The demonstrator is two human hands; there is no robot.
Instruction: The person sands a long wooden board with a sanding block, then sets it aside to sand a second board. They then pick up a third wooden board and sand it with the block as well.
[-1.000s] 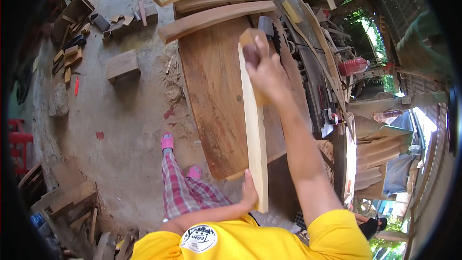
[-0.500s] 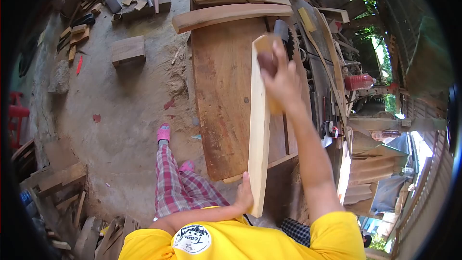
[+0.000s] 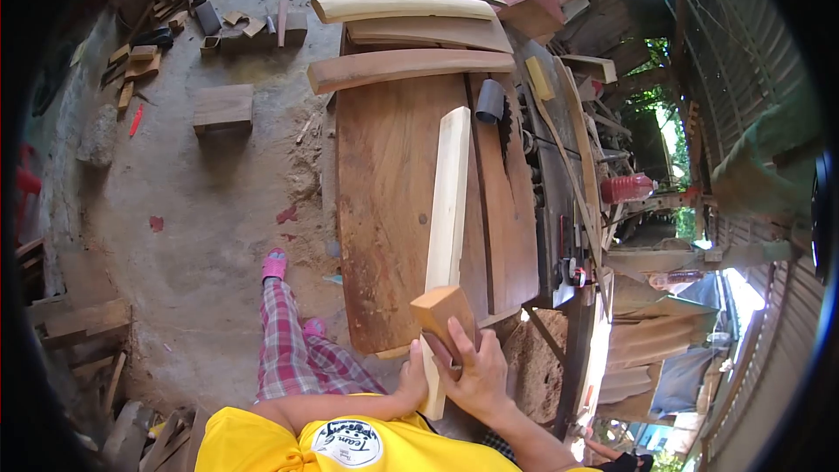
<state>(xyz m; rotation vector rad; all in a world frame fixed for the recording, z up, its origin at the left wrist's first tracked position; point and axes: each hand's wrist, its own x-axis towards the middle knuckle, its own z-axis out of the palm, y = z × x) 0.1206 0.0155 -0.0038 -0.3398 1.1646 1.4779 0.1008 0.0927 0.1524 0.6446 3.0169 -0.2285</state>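
A long pale wooden strip (image 3: 447, 201) lies lengthwise over the brown tabletop (image 3: 376, 210), its near end reaching my waist. My left hand (image 3: 411, 382) is closed around that near end, thumb along its left edge. Just to the right, my right hand (image 3: 479, 376) grips a light-brown wooden block tool (image 3: 444, 308) with a darker reddish-brown piece on it. The block sits tilted over the strip near its end, and its underside is hidden.
Several curved wooden pieces (image 3: 411, 70) lie across the table's far end. A toothed saw blade (image 3: 506, 127) stands beside a grey cylinder (image 3: 490, 100). A wooden block (image 3: 223, 108) is on the floor to the left, and a red bottle (image 3: 627, 188) lies to the right.
My right hand has drawn the block tool from the strip's far end back to its near end. My left hand stays on the near end; the view has shifted slightly.
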